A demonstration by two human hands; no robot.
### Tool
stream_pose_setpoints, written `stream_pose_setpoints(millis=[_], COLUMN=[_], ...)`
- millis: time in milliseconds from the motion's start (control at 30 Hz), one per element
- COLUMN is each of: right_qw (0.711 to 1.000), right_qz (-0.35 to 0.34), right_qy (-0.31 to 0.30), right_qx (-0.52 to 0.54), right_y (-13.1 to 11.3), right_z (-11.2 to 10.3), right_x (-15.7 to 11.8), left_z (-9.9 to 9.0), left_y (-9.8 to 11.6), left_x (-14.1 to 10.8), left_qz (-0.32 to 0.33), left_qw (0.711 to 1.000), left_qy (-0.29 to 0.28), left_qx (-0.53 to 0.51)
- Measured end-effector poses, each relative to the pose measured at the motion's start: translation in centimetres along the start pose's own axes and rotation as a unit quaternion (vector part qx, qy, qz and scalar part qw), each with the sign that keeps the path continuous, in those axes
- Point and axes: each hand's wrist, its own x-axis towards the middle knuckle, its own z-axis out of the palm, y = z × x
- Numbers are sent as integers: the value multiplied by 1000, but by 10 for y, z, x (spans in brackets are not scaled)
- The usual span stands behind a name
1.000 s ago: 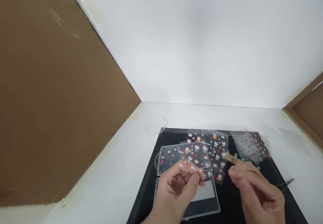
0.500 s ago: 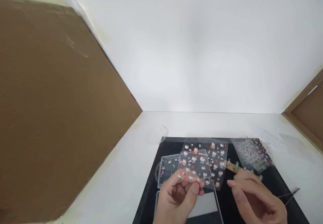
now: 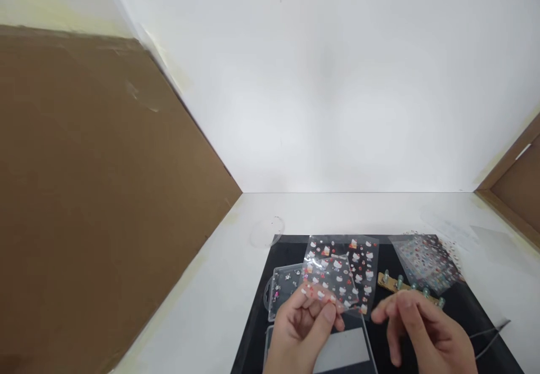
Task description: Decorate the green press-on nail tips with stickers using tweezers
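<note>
My left hand (image 3: 301, 329) pinches the lower edge of a clear sticker sheet (image 3: 333, 275) printed with small white cats and red shapes, holding it tilted up. My right hand (image 3: 422, 329) is to its right with the fingers curled. A pair of tweezers (image 3: 491, 336) sticks out behind it on the right, seemingly tucked in that hand; the grip itself is hidden. A second sheet with the same print (image 3: 369, 256) lies behind the held one. Past my right fingers is a wooden strip (image 3: 386, 282) carrying several greenish nail tips.
A clear case (image 3: 282, 284) with small charms lies left on the black mat (image 3: 291, 244). Another clear case with a white label (image 3: 343, 348) is under my left hand. Patterned sheets (image 3: 428, 261) lie far right. A brown panel (image 3: 105, 205) and white back wall (image 3: 337, 109) bound the table.
My right hand's fingers have spread and bent downward from a tighter pinch. My left hand keeps the sheet, which has tilted slightly. The whole view has shifted a little.
</note>
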Motion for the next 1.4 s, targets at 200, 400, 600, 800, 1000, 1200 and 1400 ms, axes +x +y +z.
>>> stream_pose_setpoints(millis=[200, 400, 600, 800, 1000, 1200, 1400], right_qw=[994, 998, 997, 891, 846, 880, 896], right_qz=[-76, -45, -64, -373, -433, -404, -377], right_qy=[29, 12, -8, 138, 26, -1, 0], right_qx=[-70, -35, -42, -221, -309, -251, -234], right_y=[-7, -15, -3, 2, -22, -33, -29], right_z=[-4, -1, -3, -7, 1, 6, 4], right_x=[7, 7, -2, -3, 3, 8, 4], left_z=[-5, -3, -2, 1, -4, -6, -5], left_y=[-1, 0, 2, 5, 2, -3, 3], left_x=[2, -1, -3, -9, -12, -17, -18], left_qz=[-10, -8, 13, 27, 25, 11, 14], left_qw=[1000, 1000, 998, 996, 993, 987, 987], left_qy=[-7, -6, 15, -2, -94, -158, -159], left_qx=[3, 18, 66, 83, 74, 7, 23])
